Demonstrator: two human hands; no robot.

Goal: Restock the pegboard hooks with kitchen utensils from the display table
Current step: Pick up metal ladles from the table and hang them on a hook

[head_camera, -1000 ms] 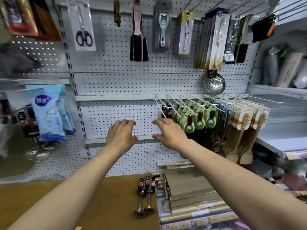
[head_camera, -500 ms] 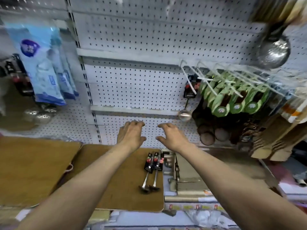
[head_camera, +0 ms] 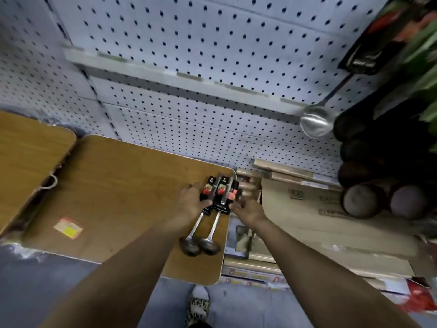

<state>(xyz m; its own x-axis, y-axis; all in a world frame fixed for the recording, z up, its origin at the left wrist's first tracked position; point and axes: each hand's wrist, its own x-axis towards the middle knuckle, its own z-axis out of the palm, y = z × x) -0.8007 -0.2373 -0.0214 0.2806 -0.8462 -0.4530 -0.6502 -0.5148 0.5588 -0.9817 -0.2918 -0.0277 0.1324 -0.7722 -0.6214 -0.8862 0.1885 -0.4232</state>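
Observation:
Two steel ladles with black and red card labels lie side by side on the brown display table, bowls toward me. My left hand rests at the left edge of the labels, its thumb lying over the left ladle's handle. At the right edge of the labels is my right hand, fingertips against the cards; blur hides whether it grips them. Another ladle hangs on the white pegboard at upper right.
A second brown table stands to the left. Flat cardboard packs and wooden rolls are stacked right of the table. Dark wooden utensils hang low at the right. My shoe shows below the table edge.
The view has tilted down from the pegboard hooks to the table. Both hands dropped from pegboard height to the two ladles and now touch their labels from either side.

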